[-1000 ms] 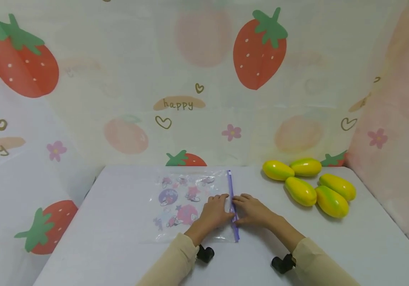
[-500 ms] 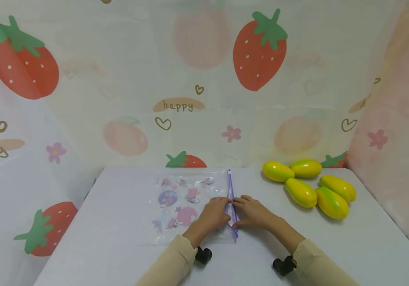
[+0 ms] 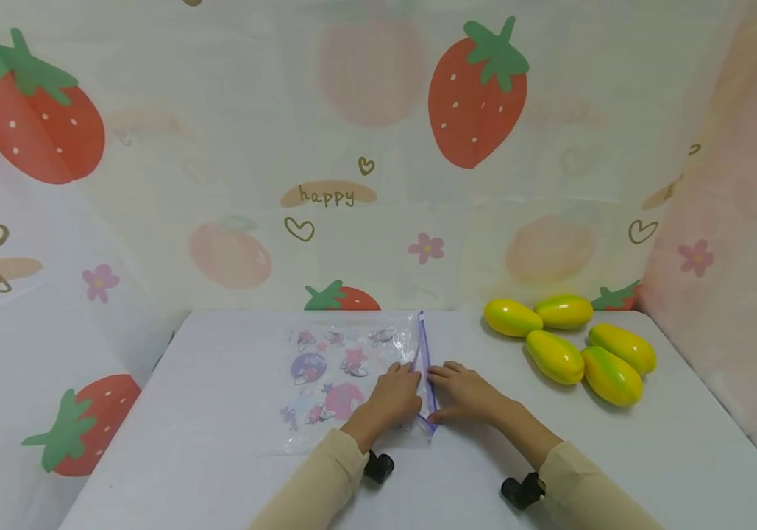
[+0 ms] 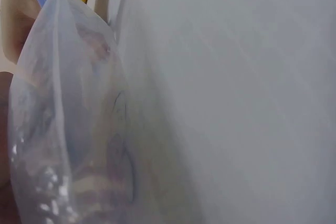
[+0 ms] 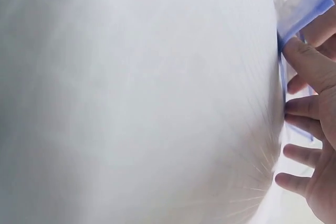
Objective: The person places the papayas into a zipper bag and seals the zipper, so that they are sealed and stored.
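Observation:
A clear zip bag point(image 3: 325, 368) with pink and purple cartoon prints lies flat, its purple zip edge point(image 3: 424, 346) toward the right. My left hand point(image 3: 391, 397) grips the upper layer near the mouth, where the two zip strips stand apart. Opposite it, my right hand point(image 3: 467, 394) touches the outer strip with its fingertips. In the right wrist view the fingers point(image 5: 302, 156) of that hand are fairly straight and spread, with the thumb at the blue-purple edge point(image 5: 310, 17). From the left wrist, the bag's side point(image 4: 79, 103) bulges up and hides most of the left hand.
Several yellow-green mangoes point(image 3: 555, 357) lie in a group at the back right of the white table point(image 3: 219, 412). A strawberry-print cloth point(image 3: 352, 132) hangs behind the table and along both sides.
My left hand has drawn the upper layer slightly left, and the gap between the zip strips has widened. The right hand stays at the outer strip. The mangoes have not moved.

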A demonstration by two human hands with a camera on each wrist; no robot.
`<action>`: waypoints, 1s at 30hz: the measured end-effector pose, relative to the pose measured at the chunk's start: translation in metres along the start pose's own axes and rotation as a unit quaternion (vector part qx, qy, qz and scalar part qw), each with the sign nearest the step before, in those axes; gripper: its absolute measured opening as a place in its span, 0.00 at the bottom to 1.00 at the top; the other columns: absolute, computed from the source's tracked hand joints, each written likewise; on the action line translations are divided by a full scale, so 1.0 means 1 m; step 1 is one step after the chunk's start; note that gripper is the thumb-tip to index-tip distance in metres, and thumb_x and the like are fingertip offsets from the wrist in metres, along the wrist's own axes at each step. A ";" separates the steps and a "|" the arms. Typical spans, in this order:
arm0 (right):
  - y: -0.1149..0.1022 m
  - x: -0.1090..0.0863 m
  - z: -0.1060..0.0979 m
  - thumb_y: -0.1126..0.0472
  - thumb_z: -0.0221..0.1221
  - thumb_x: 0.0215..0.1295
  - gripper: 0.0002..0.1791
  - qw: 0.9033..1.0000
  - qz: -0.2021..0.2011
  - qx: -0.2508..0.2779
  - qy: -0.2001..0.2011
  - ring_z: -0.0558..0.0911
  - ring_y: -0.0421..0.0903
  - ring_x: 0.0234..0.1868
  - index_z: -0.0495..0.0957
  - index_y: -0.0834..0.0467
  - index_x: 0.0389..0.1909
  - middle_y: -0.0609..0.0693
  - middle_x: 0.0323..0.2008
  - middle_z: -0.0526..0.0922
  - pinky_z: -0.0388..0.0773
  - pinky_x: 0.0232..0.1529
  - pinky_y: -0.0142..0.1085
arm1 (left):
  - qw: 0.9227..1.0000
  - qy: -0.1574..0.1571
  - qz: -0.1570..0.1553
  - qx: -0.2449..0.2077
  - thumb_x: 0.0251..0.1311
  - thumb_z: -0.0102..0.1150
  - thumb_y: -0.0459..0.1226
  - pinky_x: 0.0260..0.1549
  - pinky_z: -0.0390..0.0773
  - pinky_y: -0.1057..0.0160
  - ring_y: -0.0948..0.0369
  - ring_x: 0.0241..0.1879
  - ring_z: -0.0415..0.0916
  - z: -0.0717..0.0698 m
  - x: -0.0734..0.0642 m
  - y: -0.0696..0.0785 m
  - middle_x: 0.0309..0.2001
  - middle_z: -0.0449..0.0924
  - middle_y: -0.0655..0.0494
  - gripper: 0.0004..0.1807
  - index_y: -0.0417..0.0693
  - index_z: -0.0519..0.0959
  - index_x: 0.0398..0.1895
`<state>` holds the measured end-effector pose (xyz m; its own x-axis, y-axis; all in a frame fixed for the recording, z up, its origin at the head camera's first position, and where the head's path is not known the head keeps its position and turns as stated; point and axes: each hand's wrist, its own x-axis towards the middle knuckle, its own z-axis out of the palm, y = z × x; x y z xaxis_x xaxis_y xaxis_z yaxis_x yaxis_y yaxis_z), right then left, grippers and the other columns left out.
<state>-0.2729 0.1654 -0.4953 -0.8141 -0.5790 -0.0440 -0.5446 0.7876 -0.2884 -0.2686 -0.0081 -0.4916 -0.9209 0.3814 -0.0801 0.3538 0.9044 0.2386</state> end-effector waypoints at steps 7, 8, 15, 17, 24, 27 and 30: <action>0.001 0.000 -0.002 0.44 0.70 0.52 0.43 1.000 0.008 0.010 -0.008 0.65 0.65 0.69 0.71 0.64 0.64 0.59 0.68 0.71 0.63 0.66 0.61 | 1.000 0.027 0.010 0.006 0.57 0.63 0.43 0.57 0.75 0.50 0.50 0.63 0.70 0.004 0.004 -0.001 0.63 0.74 0.45 0.26 0.40 0.77 0.58; 0.001 0.000 -0.001 0.43 0.70 0.52 0.43 1.000 0.008 0.010 -0.007 0.66 0.65 0.69 0.71 0.64 0.64 0.59 0.68 0.71 0.63 0.66 0.61 | 1.000 0.029 0.011 0.005 0.56 0.63 0.43 0.57 0.75 0.50 0.50 0.63 0.70 0.004 0.004 -0.002 0.63 0.74 0.45 0.27 0.39 0.76 0.58; 0.000 -0.001 -0.002 0.43 0.70 0.52 0.43 1.000 0.007 0.010 -0.004 0.66 0.64 0.69 0.71 0.64 0.64 0.58 0.67 0.71 0.64 0.66 0.61 | 0.999 0.045 0.000 0.005 0.54 0.66 0.42 0.57 0.75 0.50 0.50 0.63 0.70 0.000 -0.001 -0.003 0.63 0.75 0.46 0.28 0.38 0.76 0.58; -0.002 -0.001 -0.003 0.43 0.70 0.51 0.43 1.000 0.006 0.008 -0.003 0.66 0.64 0.68 0.72 0.64 0.63 0.59 0.67 0.72 0.64 0.65 0.62 | 0.999 0.045 -0.002 0.008 0.53 0.68 0.42 0.55 0.76 0.51 0.50 0.61 0.71 -0.002 -0.002 -0.004 0.62 0.76 0.47 0.28 0.38 0.77 0.56; -0.003 0.002 -0.003 0.41 0.70 0.50 0.44 1.000 0.014 0.005 -0.010 0.66 0.63 0.69 0.72 0.62 0.64 0.57 0.67 0.72 0.64 0.66 0.60 | 0.999 0.029 -0.012 -0.019 0.50 0.72 0.45 0.55 0.77 0.54 0.49 0.57 0.74 -0.001 -0.004 -0.007 0.58 0.76 0.44 0.35 0.33 0.74 0.57; -0.004 0.002 -0.003 0.41 0.70 0.50 0.43 1.000 0.015 0.000 -0.012 0.66 0.63 0.69 0.72 0.61 0.64 0.56 0.67 0.72 0.64 0.66 0.59 | 0.998 0.031 -0.011 -0.044 0.47 0.74 0.46 0.57 0.76 0.54 0.47 0.58 0.75 -0.001 -0.006 -0.009 0.61 0.73 0.41 0.40 0.30 0.71 0.59; -0.004 0.003 -0.004 0.41 0.70 0.51 0.43 1.000 0.016 -0.005 -0.012 0.67 0.62 0.69 0.72 0.61 0.64 0.56 0.67 0.72 0.65 0.66 0.59 | 0.997 0.024 -0.018 -0.078 0.47 0.75 0.45 0.59 0.75 0.53 0.44 0.59 0.75 0.000 -0.008 -0.010 0.66 0.69 0.38 0.44 0.28 0.68 0.63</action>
<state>-0.2740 0.1620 -0.4904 -0.8258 -0.5587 -0.0768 -0.5206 0.8076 -0.2771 -0.2651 -0.0202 -0.4930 -0.9406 0.3366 -0.0452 0.2948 0.8752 0.3837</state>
